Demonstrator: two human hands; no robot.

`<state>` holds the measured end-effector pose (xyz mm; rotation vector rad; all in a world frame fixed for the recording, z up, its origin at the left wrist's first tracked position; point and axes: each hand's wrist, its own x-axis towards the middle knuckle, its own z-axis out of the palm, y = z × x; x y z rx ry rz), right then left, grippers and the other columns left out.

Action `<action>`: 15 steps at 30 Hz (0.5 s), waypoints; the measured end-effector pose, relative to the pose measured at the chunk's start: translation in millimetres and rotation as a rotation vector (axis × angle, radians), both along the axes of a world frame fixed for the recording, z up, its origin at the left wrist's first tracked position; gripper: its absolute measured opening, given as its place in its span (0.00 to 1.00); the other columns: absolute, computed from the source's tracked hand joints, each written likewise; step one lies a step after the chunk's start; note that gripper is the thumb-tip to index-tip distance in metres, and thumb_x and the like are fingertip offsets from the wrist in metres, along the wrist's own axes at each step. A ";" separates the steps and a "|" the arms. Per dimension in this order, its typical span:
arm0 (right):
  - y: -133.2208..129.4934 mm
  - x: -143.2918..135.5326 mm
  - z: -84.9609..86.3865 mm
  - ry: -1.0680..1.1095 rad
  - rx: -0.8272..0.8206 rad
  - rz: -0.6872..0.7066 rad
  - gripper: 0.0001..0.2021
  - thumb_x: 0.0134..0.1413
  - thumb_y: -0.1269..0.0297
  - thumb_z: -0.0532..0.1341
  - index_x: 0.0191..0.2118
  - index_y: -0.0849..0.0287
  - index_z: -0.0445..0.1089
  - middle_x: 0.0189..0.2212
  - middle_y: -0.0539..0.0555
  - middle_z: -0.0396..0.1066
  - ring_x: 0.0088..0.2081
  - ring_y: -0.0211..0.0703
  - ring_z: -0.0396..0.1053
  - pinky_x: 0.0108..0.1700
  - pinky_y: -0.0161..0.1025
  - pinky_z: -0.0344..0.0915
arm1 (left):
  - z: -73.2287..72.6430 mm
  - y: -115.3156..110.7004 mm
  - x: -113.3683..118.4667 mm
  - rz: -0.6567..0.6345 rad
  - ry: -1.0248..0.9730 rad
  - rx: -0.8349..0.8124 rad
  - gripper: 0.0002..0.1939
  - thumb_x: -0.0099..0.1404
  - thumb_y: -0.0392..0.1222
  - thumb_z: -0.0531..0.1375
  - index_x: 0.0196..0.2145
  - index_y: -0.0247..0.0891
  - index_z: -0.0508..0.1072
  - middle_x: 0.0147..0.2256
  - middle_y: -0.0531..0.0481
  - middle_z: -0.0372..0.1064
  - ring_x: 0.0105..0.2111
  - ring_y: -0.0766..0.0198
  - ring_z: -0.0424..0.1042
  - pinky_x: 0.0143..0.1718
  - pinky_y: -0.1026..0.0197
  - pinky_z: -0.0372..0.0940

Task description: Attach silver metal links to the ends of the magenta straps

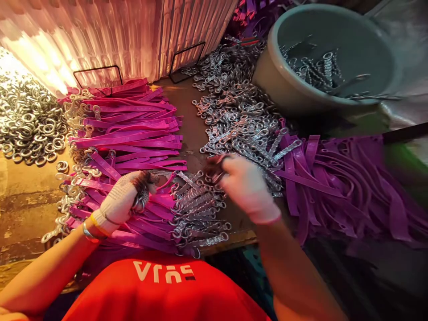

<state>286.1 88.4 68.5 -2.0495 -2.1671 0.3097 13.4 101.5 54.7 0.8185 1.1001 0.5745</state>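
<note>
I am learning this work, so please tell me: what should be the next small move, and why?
Perhaps the right hand should pick one twisted metal link from the pile beside it, because the left hand seems to hold metal pieces over the purple straps. Blur hides whether the right hand already holds something.

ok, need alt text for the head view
A gloved left hand holds metal pieces above purple straps; the gloved right hand, blurred, is by a heap of metal links. Metal rings lie on the bench at left; more straps and a bucket of links are at right.
</note>
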 end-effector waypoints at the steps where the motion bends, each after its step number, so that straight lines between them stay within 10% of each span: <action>1: 11.0 17.3 -2.8 -0.090 0.052 -0.148 0.14 0.60 0.64 0.56 0.44 0.61 0.76 0.39 0.61 0.75 0.39 0.51 0.70 0.38 0.41 0.60 | 1.7 0.5 0.3 0.035 -0.086 -0.118 0.20 0.67 0.54 0.57 0.41 0.32 0.76 0.20 0.52 0.66 0.13 0.75 0.54 0.14 0.71 0.50; 3: 34.6 40.1 -10.1 -0.227 0.071 -0.180 0.15 0.60 0.68 0.53 0.46 0.63 0.76 0.39 0.63 0.75 0.42 0.54 0.69 0.40 0.42 0.60 | 4.8 1.1 2.4 0.074 -0.236 -0.330 0.22 0.68 0.54 0.56 0.43 0.30 0.76 0.26 0.46 0.72 0.14 0.74 0.59 0.14 0.71 0.53; 9: 82.4 28.5 -39.1 -0.362 -0.097 0.323 0.14 0.50 0.76 0.57 0.41 0.64 0.75 0.47 0.65 0.73 0.48 0.55 0.66 0.47 0.46 0.58 | 11.1 -0.9 10.5 0.085 -0.362 -0.461 0.16 0.63 0.42 0.60 0.46 0.30 0.76 0.34 0.40 0.76 0.18 0.70 0.67 0.18 0.69 0.61; 15: 89.5 31.6 -53.3 -0.195 -0.029 0.216 0.09 0.43 0.79 0.59 0.28 0.59 0.72 0.37 0.63 0.74 0.47 0.57 0.66 0.48 0.51 0.58 | 11.1 -5.9 1.5 0.111 -0.362 -0.497 0.15 0.59 0.38 0.62 0.45 0.33 0.77 0.34 0.44 0.74 0.24 0.66 0.73 0.17 0.70 0.55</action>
